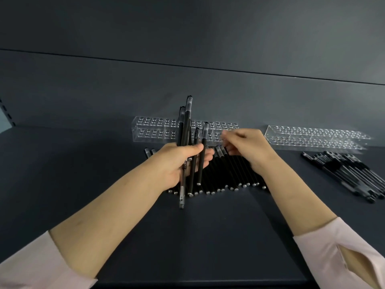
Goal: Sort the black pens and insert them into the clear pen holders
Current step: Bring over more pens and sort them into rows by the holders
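Note:
My left hand grips a bunch of several black pens held nearly upright, caps up. A row of black pens lies side by side on the dark table under both hands. My right hand hovers over the far ends of that row with its fingers curled; motion blur hides whether they pinch a pen. Two clear pen holders with rows of holes stand at the back: one behind my hands, the other further right. No pen stands in either holder.
A second loose pile of black pens lies at the right, in front of the right-hand holder. A dark wall rises just behind the holders. The near part of the dark table lies between my forearms.

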### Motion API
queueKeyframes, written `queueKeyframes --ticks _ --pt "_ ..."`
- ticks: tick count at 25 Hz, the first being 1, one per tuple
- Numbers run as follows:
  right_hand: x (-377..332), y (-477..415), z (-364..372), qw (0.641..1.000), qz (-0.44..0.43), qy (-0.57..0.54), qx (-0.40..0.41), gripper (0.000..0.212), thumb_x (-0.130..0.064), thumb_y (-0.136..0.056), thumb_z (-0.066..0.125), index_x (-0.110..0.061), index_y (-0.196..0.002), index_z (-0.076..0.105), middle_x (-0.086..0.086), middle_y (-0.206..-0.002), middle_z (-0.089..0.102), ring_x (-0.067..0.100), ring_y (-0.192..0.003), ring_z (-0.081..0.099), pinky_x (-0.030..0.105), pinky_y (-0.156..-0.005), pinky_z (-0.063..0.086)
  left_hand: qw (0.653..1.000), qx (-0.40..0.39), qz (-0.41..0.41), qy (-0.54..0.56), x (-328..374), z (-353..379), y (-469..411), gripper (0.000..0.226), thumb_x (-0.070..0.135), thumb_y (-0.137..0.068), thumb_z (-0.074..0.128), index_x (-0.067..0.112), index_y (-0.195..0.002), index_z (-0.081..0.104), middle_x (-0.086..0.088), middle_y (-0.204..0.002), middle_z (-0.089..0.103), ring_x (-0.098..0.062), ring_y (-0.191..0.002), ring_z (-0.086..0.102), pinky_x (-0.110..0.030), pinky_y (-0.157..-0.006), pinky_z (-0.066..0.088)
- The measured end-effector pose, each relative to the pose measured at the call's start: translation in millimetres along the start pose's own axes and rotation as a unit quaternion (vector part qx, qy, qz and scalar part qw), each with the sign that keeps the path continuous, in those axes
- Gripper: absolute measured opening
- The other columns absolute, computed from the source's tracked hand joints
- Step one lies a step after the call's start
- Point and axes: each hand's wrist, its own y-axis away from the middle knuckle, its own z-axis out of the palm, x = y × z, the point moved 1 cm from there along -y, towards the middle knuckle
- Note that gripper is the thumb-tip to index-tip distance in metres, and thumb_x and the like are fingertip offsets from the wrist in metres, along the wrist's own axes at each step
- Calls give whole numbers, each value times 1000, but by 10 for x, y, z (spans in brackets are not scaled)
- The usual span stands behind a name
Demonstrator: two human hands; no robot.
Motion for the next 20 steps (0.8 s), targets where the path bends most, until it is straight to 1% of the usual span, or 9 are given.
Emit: queueKeyframes --ticks 2,4,7,9,11,14,16,18,20 --pt "-84 64 47 996 20 -64 -63 20 -27 -90 66 -9 -93 74 1 -80 70 9 -70 62 19 -62 50 1000 -7 1 -3 -12 18 12 20 8 -94 61 -6 -108 67 -11 -95 76 -12 -76 74 -20 -61 59" --pt "-143 122 107 988 31 -94 -116 13 -23 -88 68 -12 -91 74 -2 -78 70 9 -70 61 22 -64 50 1000 -11 4 -8 -23 29 23 21 8 -94 61 -6 -109 67 -12 -95 76 -13 -76 74 -21 -61 59" --pt "-159 158 148 981 41 -130 -140 2 -15 -85 70 -14 -85 71 -4 -71 67 10 -69 60 26 -69 51 1000 -22 7 -11 -30 41 31 21 7 -94 60 -6 -109 67 -15 -96 75 -16 -79 74 -23 -63 60" --pt "-151 168 156 980 45 -137 -141 2 -12 -87 67 -12 -86 69 -2 -71 65 11 -69 59 26 -70 52 999 -26 14 -16 -38 46 34 21 6 -94 59 -6 -109 67 -15 -97 75 -17 -82 74 -23 -65 60" --pt "-167 167 157 979 32 -156 -125 6 -7 -90 62 -9 -86 66 1 -74 64 11 -66 58 24 -64 51 999 -25 18 -19 -39 44 33 22 6 -95 58 -7 -111 66 -16 -99 75 -20 -88 74 -25 -70 61" --pt "-224 108 10 977 14 -209 -32 14 -5 -94 55 -7 -83 63 4 -77 64 10 -63 58 20 -60 51 999 -25 19 8 -22 35 33 22 3 -95 57 -9 -112 60 -20 -99 74 -26 -91 73 -31 -75 61" --pt "-205 62 -161 988 16 -151 25 17 -9 -95 55 -8 -81 64 2 -73 63 10 -63 57 20 -61 51 999 -24 16 33 -18 27 33 21 3 -95 57 -8 -113 57 -21 -99 73 -27 -91 73 -34 -77 61" --pt "-101 35 -255 999 35 -24 26 14 -14 -93 60 -7 -84 68 1 -72 62 9 -62 56 15 -55 49 999 -18 15 45 -27 22 30 21 3 -94 59 -7 -112 60 -20 -99 74 -27 -91 73 -34 -76 61" --pt "46 -10 -247 997 54 44 14 13 -17 -89 67 -5 -89 71 2 -74 64 10 -64 58 13 -51 47 999 -6 13 49 -37 12 22 20 3 -91 63 -6 -109 64 -17 -98 72 -25 -88 73 -35 -74 61"
